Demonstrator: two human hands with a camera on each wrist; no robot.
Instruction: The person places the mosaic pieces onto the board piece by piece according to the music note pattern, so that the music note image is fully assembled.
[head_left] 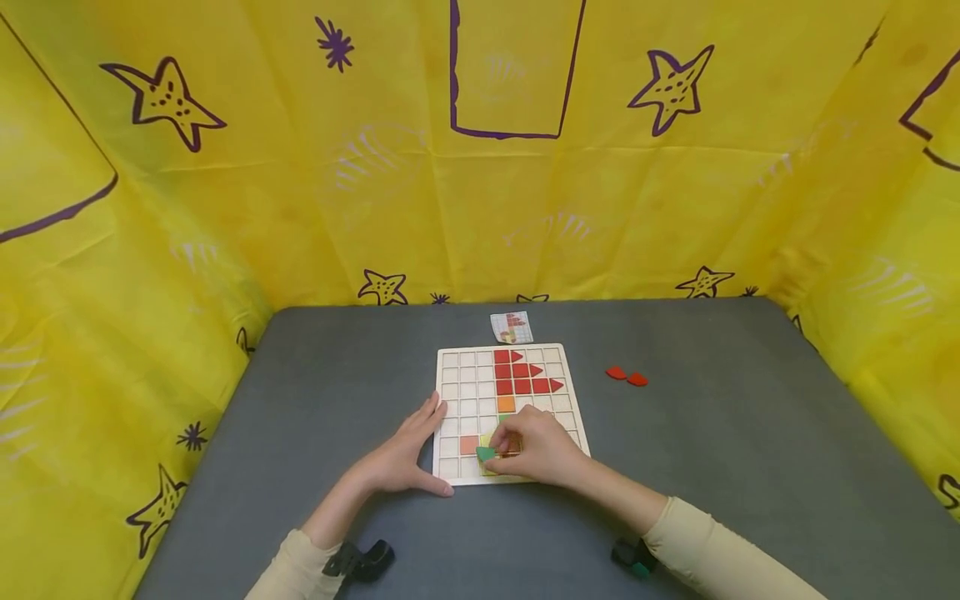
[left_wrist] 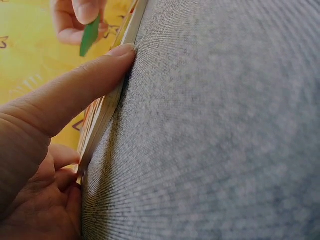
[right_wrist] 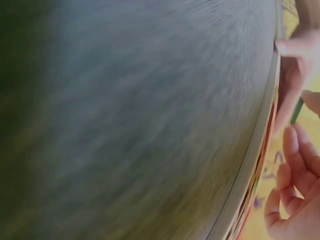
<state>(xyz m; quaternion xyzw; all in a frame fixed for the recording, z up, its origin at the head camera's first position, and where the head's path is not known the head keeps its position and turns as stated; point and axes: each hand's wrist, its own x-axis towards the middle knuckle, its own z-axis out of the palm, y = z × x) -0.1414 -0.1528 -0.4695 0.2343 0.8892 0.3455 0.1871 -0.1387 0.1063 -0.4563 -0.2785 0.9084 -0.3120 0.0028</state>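
A wooden grid board (head_left: 467, 390) lies on the table with coloured tiles set in its squares. Between thumb and fingertips, my right hand (head_left: 546, 446) pinches a small green tile (head_left: 485, 453) with a curved edge, over the board's lower rows. The left wrist view shows this green tile (left_wrist: 89, 37) on edge, above the board. My left hand (head_left: 405, 457) touches the board's near left corner, thumb at the front edge and straight fingers along the left side. Three rows of red tiles (head_left: 522, 386) end in points. Below them are an orange tile (head_left: 506, 404) and a pink tile (head_left: 469, 445); my right hand partly hides others.
Two loose red tiles (head_left: 627, 377) lie on the grey table (head_left: 697, 425) to the right of the board. Behind the board is a small pattern card (head_left: 512, 327) with a coloured design on a grid. A yellow patterned cloth (head_left: 420, 200) surrounds the table's back and sides.
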